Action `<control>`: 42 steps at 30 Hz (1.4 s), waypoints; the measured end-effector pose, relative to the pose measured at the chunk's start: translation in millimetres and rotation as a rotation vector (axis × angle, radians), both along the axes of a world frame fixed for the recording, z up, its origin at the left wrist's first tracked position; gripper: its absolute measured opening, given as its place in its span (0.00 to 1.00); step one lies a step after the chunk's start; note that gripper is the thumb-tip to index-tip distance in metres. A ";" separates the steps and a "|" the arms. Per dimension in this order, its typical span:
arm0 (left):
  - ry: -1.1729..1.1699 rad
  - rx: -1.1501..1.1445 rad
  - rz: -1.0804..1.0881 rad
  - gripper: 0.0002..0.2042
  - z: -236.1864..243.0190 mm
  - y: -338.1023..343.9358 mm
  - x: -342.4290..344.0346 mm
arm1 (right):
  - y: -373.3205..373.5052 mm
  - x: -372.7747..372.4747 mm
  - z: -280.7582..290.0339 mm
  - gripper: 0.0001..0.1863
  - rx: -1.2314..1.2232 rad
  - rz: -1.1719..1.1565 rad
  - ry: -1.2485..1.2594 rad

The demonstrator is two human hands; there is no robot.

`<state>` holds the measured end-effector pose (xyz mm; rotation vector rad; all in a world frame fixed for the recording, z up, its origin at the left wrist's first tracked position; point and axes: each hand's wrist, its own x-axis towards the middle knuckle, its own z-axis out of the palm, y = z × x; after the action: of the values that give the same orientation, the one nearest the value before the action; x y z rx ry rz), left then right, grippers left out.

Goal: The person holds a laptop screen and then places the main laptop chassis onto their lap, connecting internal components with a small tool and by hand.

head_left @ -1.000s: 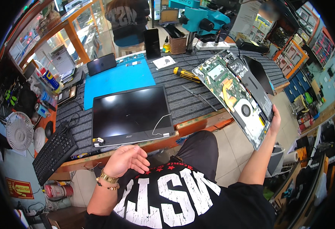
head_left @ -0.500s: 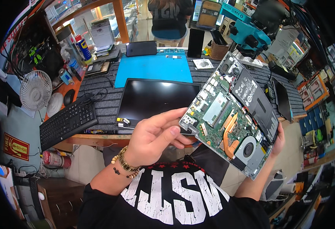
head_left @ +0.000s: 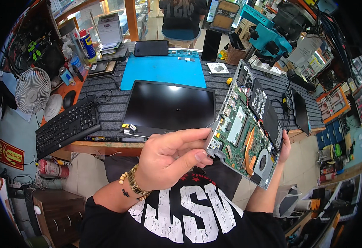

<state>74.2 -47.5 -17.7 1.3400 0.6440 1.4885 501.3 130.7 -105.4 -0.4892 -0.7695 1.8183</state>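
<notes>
I hold an opened laptop base (head_left: 231, 140) tilted on edge above my lap, its inside facing me. A green circuit board (head_left: 238, 155), a copper heat pipe (head_left: 250, 153), a round fan (head_left: 263, 162) and a black battery (head_left: 267, 113) show in it. My left hand (head_left: 170, 155) closes its fingertips on the base's left edge, near the hinge corner; part of that grip is hidden. Wrapped round the opposite edge is my right hand (head_left: 286, 148), its fingers partly behind the base. A detached laptop screen (head_left: 170, 105) lies face up on the bench beyond.
A blue work mat (head_left: 160, 72) lies behind the screen, with a dark phone (head_left: 151, 48) at its far edge. Keyboard (head_left: 69, 128) and fan (head_left: 33, 91) stand left. A teal microscope (head_left: 267, 39) rises at the back right. Another person (head_left: 182, 18) is beyond the bench.
The laptop base has turned more edge-on, so its inside looks narrower. My right hand has come left with it. My left hand stays at the hinge corner.
</notes>
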 end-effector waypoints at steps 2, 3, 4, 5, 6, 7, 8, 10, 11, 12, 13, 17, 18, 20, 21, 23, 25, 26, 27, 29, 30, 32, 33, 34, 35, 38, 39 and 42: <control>0.001 0.009 0.005 0.22 0.5 0.6 0.1 | 1.7 2.2 -2.2 0.36 -0.028 0.037 0.016; 0.004 0.019 0.010 0.22 1.3 0.6 0.4 | 2.0 1.7 -2.8 0.36 -0.029 0.037 0.013; 0.001 0.019 0.010 0.22 2.8 0.2 1.4 | 2.2 0.6 -3.8 0.36 -0.031 0.033 0.008; 0.007 0.015 0.026 0.22 5.5 -0.4 3.0 | 2.7 -0.1 -4.5 0.36 -0.031 0.030 0.004; 0.012 0.012 0.041 0.22 7.3 -0.9 4.1 | 3.3 -0.1 -5.6 0.36 -0.029 0.030 0.002; 0.010 0.013 0.042 0.22 8.0 -1.1 4.5 | 3.8 0.1 -6.8 0.36 -0.038 0.023 0.005; 0.012 0.012 0.045 0.22 8.2 -1.2 4.4 | 3.7 -0.5 -7.5 0.36 -0.047 0.016 0.009; 0.012 0.011 0.048 0.22 9.6 -1.4 3.9 | 4.0 -2.3 -6.4 0.36 -0.053 0.014 0.001; 0.023 0.016 0.039 0.22 11.1 -1.4 3.3 | 3.8 -3.3 -5.6 0.36 -0.060 0.013 -0.005; 0.034 0.022 0.030 0.22 11.9 -1.6 3.1 | 3.3 -4.7 -5.3 0.36 -0.060 0.014 -0.007; 0.032 0.021 0.031 0.22 11.9 -2.0 3.7 | 2.7 -6.5 -5.2 0.36 -0.064 0.015 -0.013; -0.025 0.016 0.007 0.22 15.2 -2.9 7.5 | 1.9 -10.7 -4.3 0.36 -0.067 0.007 -0.006; -0.024 0.010 0.006 0.22 16.1 -3.2 8.1 | 2.9 -8.9 -5.5 0.36 -0.067 0.006 -0.007; -0.010 -0.002 0.005 0.22 15.7 -4.2 7.4 | 5.7 -3.3 -8.5 0.36 -0.072 -0.013 -0.037; 0.006 -0.015 0.004 0.22 15.4 -4.6 6.7 | 6.2 -1.0 -8.9 0.36 -0.072 -0.014 -0.037; 0.009 -0.016 0.006 0.22 15.3 -5.3 6.2 | 6.5 -0.1 -7.8 0.36 -0.034 0.002 -0.042; 0.013 -0.018 0.009 0.22 14.7 -5.8 5.9 | 4.5 -2.6 -3.5 0.36 -0.028 0.013 -0.017; 0.025 -0.017 0.014 0.22 14.4 -5.8 5.9 | 3.1 -3.6 -1.1 0.35 -0.019 0.022 0.006; 0.037 -0.015 0.019 0.22 13.9 -5.7 5.7 | 3.3 -1.6 -0.9 0.35 -0.020 0.020 0.005; -0.002 -0.032 0.017 0.22 6.0 -6.4 5.2 | 4.2 5.7 -0.2 0.34 0.033 -0.040 -0.012; -0.040 -0.048 0.016 0.22 1.9 -6.8 4.5 | 3.9 10.2 2.5 0.34 0.032 -0.043 -0.010; -0.038 -0.090 0.000 0.23 -2.5 -7.9 0.8 | 0.7 21.6 15.2 0.33 0.153 -0.117 -0.071; -0.035 -0.135 -0.006 0.23 -4.7 -9.3 -1.0 | -1.4 21.8 23.2 0.33 0.209 -0.116 -0.083; -0.028 -0.144 -0.006 0.23 -6.8 -10.1 -1.1 | -5.1 20.4 32.5 0.33 0.221 -0.098 -0.032; -0.039 -0.142 -0.005 0.23 -8.5 -10.3 -1.2 | -10.3 18.3 44.7 0.33 0.220 -0.125 -0.051; -0.027 -0.162 0.002 0.23 -16.0 -10.8 -1.9 | -21.0 27.4 68.6 0.33 0.228 -0.234 -0.131; -0.006 -0.175 0.025 0.23 -18.4 -11.3 -2.1 | -22.1 31.1 75.3 0.33 0.246 -0.230 -0.155; -0.011 -0.219 0.019 0.23 -25.8 -13.1 -3.3 | -28.0 34.9 98.8 0.31 0.274 -0.235 -0.234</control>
<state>70.9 -60.6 -43.4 1.1599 0.7908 1.3957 536.2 102.7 -6.6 -0.5905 -1.0576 1.4272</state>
